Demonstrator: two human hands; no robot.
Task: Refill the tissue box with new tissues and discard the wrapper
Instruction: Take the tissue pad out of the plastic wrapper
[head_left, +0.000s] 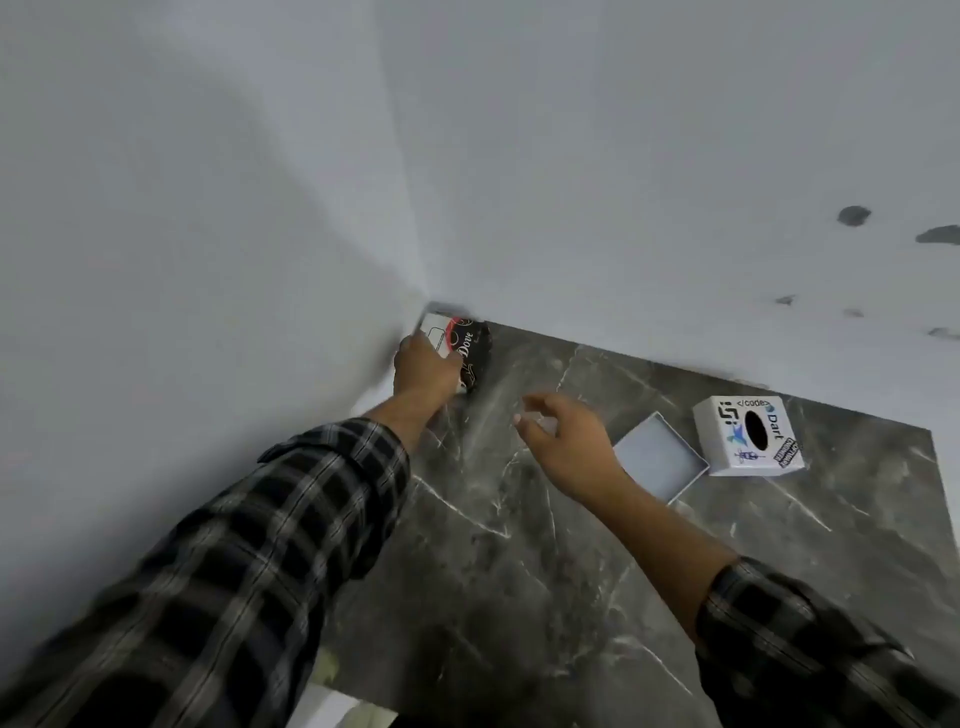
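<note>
The left hand (423, 364) has its grip closed on a pack of tissues (465, 351) that sits in the far corner of the counter (545, 571), right where the two white walls (623, 156) meet. The fingers wrap the pack's near left edge, and the back of the hand hides part of it. The pack's wrapper is black with a red band and a white panel, and the word "Dove" reads across it. Whether the pack rests on the counter or is lifted just clear of it cannot be told.

The right hand (571, 441) hovers over the dark marbled counter, near the middle, with its grip apart and nothing in it; the fingers are spread loosely and point toward the pack, well short of touching it.

Just beside the right wrist lies a shallow white lid (660, 457), open side up. Touching its far right corner stands the white tissue box (748, 434), a cube with stickers and a dark oval hole on the face that is turned up.

Both arms wear black and grey plaid sleeves (260, 545).
</note>
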